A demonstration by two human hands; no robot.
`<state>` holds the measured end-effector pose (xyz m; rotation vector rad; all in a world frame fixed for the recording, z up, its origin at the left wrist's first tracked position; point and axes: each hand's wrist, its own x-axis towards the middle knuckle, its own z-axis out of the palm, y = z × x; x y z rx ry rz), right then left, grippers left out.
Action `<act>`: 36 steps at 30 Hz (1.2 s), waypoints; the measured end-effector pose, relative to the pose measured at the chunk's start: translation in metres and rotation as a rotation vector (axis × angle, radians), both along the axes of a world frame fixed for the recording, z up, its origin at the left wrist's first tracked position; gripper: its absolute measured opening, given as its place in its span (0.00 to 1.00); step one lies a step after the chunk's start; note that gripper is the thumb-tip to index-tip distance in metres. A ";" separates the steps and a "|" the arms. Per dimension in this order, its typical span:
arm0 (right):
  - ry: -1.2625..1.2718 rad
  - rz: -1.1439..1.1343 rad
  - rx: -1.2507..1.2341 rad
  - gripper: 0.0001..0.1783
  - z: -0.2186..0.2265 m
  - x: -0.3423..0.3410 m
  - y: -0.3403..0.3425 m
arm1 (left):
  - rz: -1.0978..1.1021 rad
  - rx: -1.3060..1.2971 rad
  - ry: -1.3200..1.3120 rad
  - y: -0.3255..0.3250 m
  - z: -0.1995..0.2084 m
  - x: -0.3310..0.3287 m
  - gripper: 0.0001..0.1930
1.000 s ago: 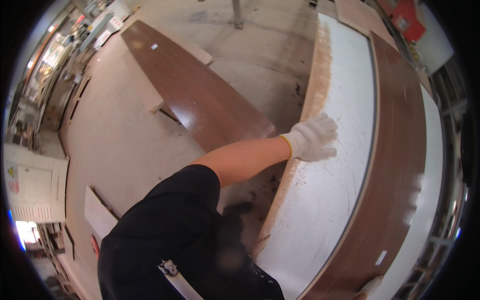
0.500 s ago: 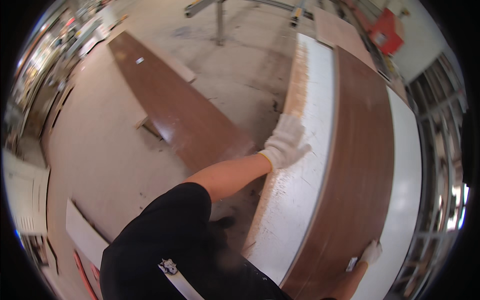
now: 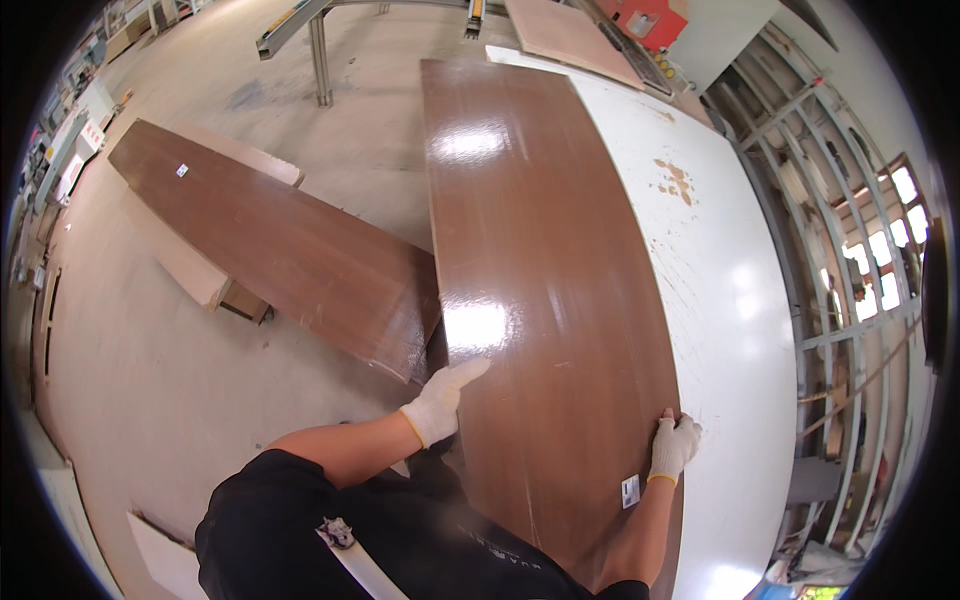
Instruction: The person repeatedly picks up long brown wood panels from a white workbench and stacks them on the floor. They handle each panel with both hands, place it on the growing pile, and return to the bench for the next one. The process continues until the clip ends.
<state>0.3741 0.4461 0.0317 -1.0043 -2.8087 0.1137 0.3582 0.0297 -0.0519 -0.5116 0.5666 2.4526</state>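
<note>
A long brown board point(image 3: 560, 330) with a glossy face lies in front of me on top of a wide white panel point(image 3: 735, 290). On the board's left edge is my left hand point(image 3: 438, 403), in a white knit glove, with a finger or thumb stretched over the top face and the rest curled down along the side. My right hand point(image 3: 675, 445), gloved alike, grips the opposite edge, its fingers partly hidden. A small white label point(image 3: 630, 491) is stuck on the board close to my right hand.
To the left, another brown board point(image 3: 290, 250) rests at a slant on pale boards near the floor. A metal frame point(image 3: 320, 60) stands at the back. Along the right runs a metal rack point(image 3: 850, 330), with a red box point(image 3: 645, 20) beyond the panel's far end.
The brown board has shifted left across the white panel and now covers its left side. My left hand has gone from the panel to the board's left edge. The view has turned too.
</note>
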 end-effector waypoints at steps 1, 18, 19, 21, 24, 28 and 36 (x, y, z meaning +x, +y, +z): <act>-0.011 -0.013 0.010 0.29 0.000 0.001 -0.008 | 0.000 0.012 0.023 -0.009 0.001 0.007 0.20; 0.003 0.166 0.054 0.28 0.004 0.006 -0.184 | 0.325 -0.117 0.085 -0.174 0.015 0.117 0.15; -0.002 0.172 0.059 0.28 0.005 0.006 -0.200 | 0.320 -0.177 0.096 -0.189 0.016 0.125 0.16; 0.006 0.239 0.073 0.27 0.004 0.003 -0.231 | 0.339 -0.217 0.118 -0.215 0.014 0.143 0.19; -0.007 0.338 0.069 0.25 0.002 -0.002 -0.269 | 0.420 -0.267 0.129 -0.245 0.009 0.173 0.19; 0.007 0.566 0.048 0.22 -0.005 -0.017 -0.292 | 0.543 -0.251 0.079 -0.262 0.004 0.215 0.21; -0.323 0.855 -0.329 0.30 -0.011 -0.066 -0.270 | 0.732 -0.250 -0.071 -0.268 0.005 0.285 0.19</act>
